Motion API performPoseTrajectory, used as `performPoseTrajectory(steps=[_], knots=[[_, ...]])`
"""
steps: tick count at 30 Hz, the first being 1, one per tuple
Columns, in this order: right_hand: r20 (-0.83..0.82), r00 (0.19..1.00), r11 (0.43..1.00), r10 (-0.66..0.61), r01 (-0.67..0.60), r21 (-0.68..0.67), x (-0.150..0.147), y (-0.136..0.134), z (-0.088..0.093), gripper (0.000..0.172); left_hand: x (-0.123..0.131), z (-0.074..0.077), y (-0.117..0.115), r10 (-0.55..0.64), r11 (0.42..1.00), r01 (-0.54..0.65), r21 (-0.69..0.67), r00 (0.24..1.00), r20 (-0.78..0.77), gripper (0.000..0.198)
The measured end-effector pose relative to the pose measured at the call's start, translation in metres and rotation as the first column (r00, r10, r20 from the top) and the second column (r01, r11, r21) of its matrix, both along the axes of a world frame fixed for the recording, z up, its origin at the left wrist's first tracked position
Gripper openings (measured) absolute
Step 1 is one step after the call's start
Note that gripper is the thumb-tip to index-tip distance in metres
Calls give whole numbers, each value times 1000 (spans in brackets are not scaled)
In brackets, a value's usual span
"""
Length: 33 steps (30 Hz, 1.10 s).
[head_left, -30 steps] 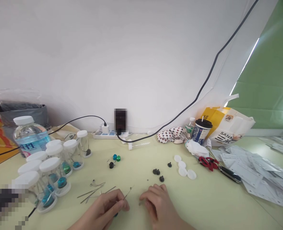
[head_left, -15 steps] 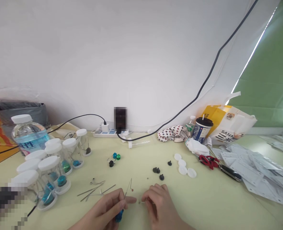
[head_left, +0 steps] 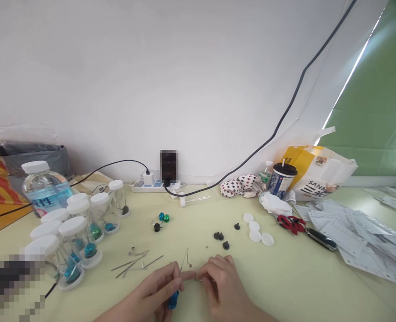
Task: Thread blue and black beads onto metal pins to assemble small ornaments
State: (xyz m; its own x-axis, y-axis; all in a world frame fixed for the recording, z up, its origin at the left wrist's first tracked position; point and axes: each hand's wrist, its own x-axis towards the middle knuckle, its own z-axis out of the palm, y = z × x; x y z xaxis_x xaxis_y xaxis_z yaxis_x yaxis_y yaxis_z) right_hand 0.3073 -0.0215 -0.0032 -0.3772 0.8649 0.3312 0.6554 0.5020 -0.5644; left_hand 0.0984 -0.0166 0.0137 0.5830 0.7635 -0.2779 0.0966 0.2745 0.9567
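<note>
Near the table's front edge, my left hand [head_left: 166, 286] is closed on a blue knob with a thin bent metal wire [head_left: 173, 299]. The wire rises past my thumb and ends in a small reddish tip. Its index finger stretches toward my right hand [head_left: 220, 281], whose thumb and fingers pinch something tiny, mostly hidden, beside that fingertip. Thin metal rods [head_left: 131, 264] lie loose to the left of my hands. Beyond them sit a blue knob [head_left: 161, 216], a green knob [head_left: 166, 218] and a black knob [head_left: 157, 227]. Several black knobs [head_left: 225, 245] lie beyond my right hand.
Several white-capped clear jars [head_left: 90, 250] with knobs inside stand at left, before a large water bottle [head_left: 47, 190]. White discs [head_left: 267, 239], red-handled pliers [head_left: 292, 224], a dark pocketknife [head_left: 321, 240], a drink cup [head_left: 283, 180] and flat white packets [head_left: 362, 241] are at right.
My left hand has shifted slightly right with the blue knob and wire, and its index fingertip now meets my right fingertips. The whole view has turned slightly.
</note>
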Motion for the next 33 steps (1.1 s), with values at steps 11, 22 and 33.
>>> performPoseTrajectory(steps=[11,22,33], knots=[[-13,1000,1000,-6,6,21,0,-1,-1,19,-3,1,-1,7,1000,-7,2,1000,4,28],[-23,1000,999,-12,13,34,0,-1,4,20,-4,1,-1,5,1000,-5,1,1000,6,27],[-21,1000,999,-2,3,32,-1,-2,4,19,0,7,-1,-8,1000,8,9,1000,-4,29]])
